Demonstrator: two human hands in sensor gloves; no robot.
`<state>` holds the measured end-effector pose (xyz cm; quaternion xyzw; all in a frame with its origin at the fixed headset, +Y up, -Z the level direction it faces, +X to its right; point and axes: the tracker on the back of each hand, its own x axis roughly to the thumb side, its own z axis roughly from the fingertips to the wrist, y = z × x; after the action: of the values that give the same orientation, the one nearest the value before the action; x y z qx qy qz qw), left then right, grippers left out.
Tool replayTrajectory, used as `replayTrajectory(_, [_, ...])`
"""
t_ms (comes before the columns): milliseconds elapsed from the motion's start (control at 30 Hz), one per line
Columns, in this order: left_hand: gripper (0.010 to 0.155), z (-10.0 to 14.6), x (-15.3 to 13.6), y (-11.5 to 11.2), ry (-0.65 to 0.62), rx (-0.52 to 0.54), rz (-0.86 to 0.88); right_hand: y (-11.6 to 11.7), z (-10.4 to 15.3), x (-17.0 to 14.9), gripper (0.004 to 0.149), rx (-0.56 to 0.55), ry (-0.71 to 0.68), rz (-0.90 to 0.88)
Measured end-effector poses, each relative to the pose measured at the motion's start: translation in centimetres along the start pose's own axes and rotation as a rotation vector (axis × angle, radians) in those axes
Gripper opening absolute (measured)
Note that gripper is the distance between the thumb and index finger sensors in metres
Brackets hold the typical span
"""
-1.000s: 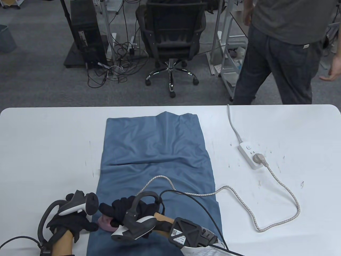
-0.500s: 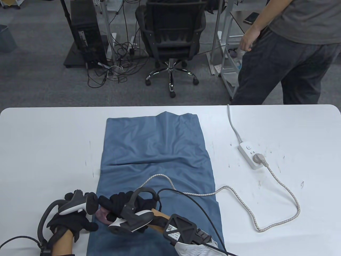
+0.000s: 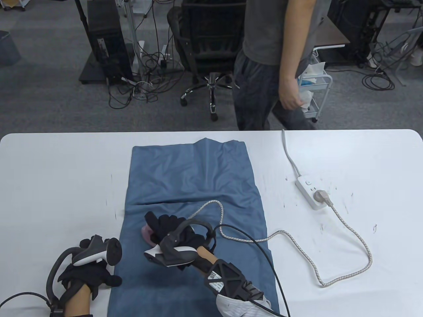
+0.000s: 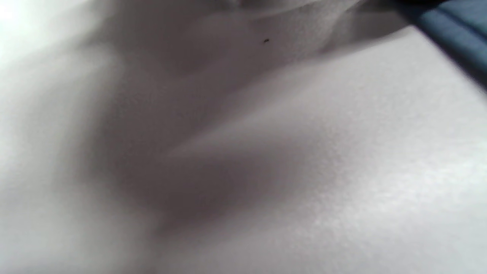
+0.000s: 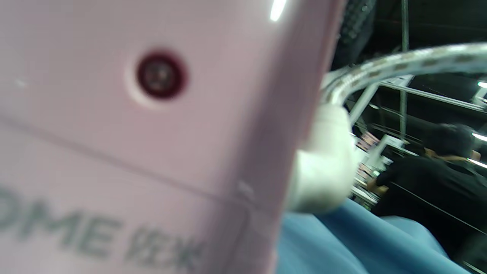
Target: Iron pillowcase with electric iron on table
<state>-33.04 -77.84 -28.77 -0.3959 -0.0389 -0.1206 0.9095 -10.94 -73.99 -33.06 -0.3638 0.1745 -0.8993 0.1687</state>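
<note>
My right hand [image 3: 172, 231] gripped the pink iron [image 3: 147, 233] mid-pillowcase [image 3: 191, 185]; my left hand [image 3: 87, 275] rested beside its left edge, fingers curled, grasping nothing.

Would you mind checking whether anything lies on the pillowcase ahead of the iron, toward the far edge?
Only the iron's own cord, looping on the pillowcase just beyond the right hand. Farther on, just wrinkled fabric shows.

L hand [image 3: 91, 275] low at the near-left, palm down, fingers [image 3: 112, 280] loosely curled, seemingly holding nothing. R hand [image 3: 172, 231] reaches fwd from a bent wrist, fingers curled round sth pink; grip itself mostly hidden by tracker.
</note>
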Motion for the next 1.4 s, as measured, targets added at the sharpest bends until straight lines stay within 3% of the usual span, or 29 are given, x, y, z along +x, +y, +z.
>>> replayTrajectory(133, [0.117,0.1,0.0,0.1,-0.050,0.026,0.032,-0.1,0.9,-2.4,0.068,0.048,0.068,-0.156])
replayTrajectory(333, [0.113,1.0,1.0,1.1,-0.174,0.187,0.104,-1.9,3.1,-1.6,0.071,0.067,-0.037,-0.321])
replayTrajectory(400, [0.111,0.8,2.2,1.1,-0.204,0.180,0.045,-2.0,3.5,-1.0,0.070,0.062,-0.046,-0.385])
replayTrajectory(567, [0.109,0.1,3.6,0.7,-0.148,0.066,-0.088,-1.3,4.1,-1.4,0.067,0.106,-0.024,-0.245])
replayTrajectory(667, [0.109,0.1,3.7,0.7,-0.151,0.077,-0.097,-0.5,5.1,-3.7,0.070,0.207,0.030,-0.243])
replayTrajectory(1000, [0.110,0.2,3.9,0.9,-0.129,0.058,-0.109,2.4,13.5,-12.9,0.071,0.312,0.267,-0.082])
replayTrajectory(1167, [0.110,0.1,3.9,0.9,-0.129,0.056,-0.100,3.1,16.3,-16.5,0.071,0.361,0.390,-0.020])
replayTrajectory(1400, [0.110,0.1,3.8,0.8,-0.139,0.055,-0.093,0.6,16.5,-15.3,0.070,0.183,0.276,-0.102])
